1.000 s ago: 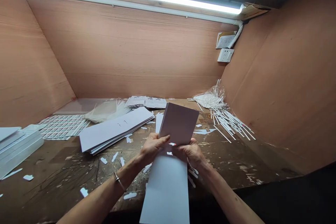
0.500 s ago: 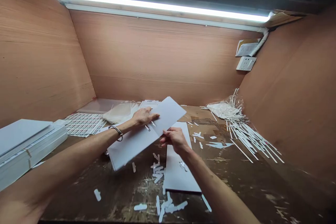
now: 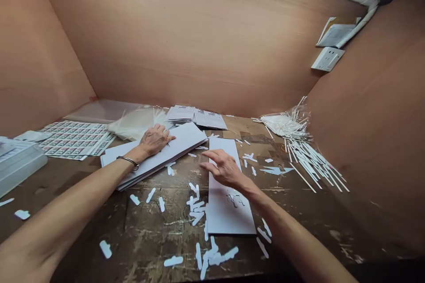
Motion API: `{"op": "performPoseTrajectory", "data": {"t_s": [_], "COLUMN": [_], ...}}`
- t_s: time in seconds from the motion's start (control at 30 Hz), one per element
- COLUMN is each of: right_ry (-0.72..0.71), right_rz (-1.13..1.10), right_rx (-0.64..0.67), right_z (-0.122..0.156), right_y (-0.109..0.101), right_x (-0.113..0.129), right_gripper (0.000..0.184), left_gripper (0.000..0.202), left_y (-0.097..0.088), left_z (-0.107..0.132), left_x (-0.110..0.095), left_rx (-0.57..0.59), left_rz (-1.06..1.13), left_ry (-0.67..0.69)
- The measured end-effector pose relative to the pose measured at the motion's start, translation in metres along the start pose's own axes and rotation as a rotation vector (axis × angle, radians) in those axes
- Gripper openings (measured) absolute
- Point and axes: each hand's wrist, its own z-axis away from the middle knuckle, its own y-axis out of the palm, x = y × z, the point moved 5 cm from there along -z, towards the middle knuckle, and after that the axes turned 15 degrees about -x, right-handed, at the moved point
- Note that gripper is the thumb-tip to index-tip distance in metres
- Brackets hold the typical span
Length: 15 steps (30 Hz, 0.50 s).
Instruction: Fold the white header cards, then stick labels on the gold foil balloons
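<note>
Head view, left hand [image 3: 155, 141]: on slanted white card stack [image 3: 182, 143] toward worktop [image 3: 133, 230] back edge; grip's hold unclear.
Right hand [image 3: 212, 167]: grip parted, nothing held, over straight-lying card stack [image 3: 229, 221] reaching toward front edge.
White sticks [image 3: 300, 152]: near right edge.

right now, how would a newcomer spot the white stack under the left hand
On the worn brown table, look left of centre. There the left hand rests on the white stack. Unlike the white pile by the right hand, it runs diagonally from near left to far right, its layers visibly offset along the near edge.
</note>
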Motion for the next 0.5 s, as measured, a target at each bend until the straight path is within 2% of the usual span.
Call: {"op": "performPoseTrajectory", "data": {"t_s": [0.07, 0.13, 0.17, 0.23, 0.3, 0.33, 0.4, 0.5], "right_ry": [-0.183, -0.264, -0.282, -0.278, -0.266, -0.27, -0.303, -0.367], "right_rz": [0.192, 0.299, 0.341, 0.414, 0.459, 0.465, 0.461, 0.491], "right_rx": [0.138, 0.288, 0.34, 0.38, 0.345, 0.322, 0.291, 0.271], "right_z": [0.033, 0.069, 0.086, 0.11, 0.122, 0.125, 0.128, 0.131], "right_y": [-0.028, -0.044, -0.049, -0.053, -0.054, -0.053, -0.052, -0.051], "right_x": [0.008, 0.013, 0.015, 0.014, 0.012, 0.011, 0.01, 0.011], "right_gripper": [0.047, 0.067, 0.072, 0.066, 0.048, 0.041, 0.031, 0.025], "left_gripper": [0.042, 0.04, 0.039, 0.037, 0.035, 0.035, 0.036, 0.043], "left_y": [0.001, 0.0, -0.001, -0.007, -0.023, -0.035, -0.061, -0.091], "left_z": [0.0, -0.001, -0.003, -0.01, -0.018, -0.02, -0.015, 0.021], "left_x": [0.0, 0.001, 0.001, 0.0, -0.01, -0.02, -0.054, -0.132], "left_rx": [-0.017, -0.013, 0.004, 0.041, 0.027, -0.005, -0.059, 0.11], "left_rz": [-0.037, -0.051, -0.047, -0.022, 0.044, 0.109, 0.325, 0.816], "left_ry": [0.027, 0.042, 0.05, 0.049, 0.012, -0.017, -0.044, 0.135]}}
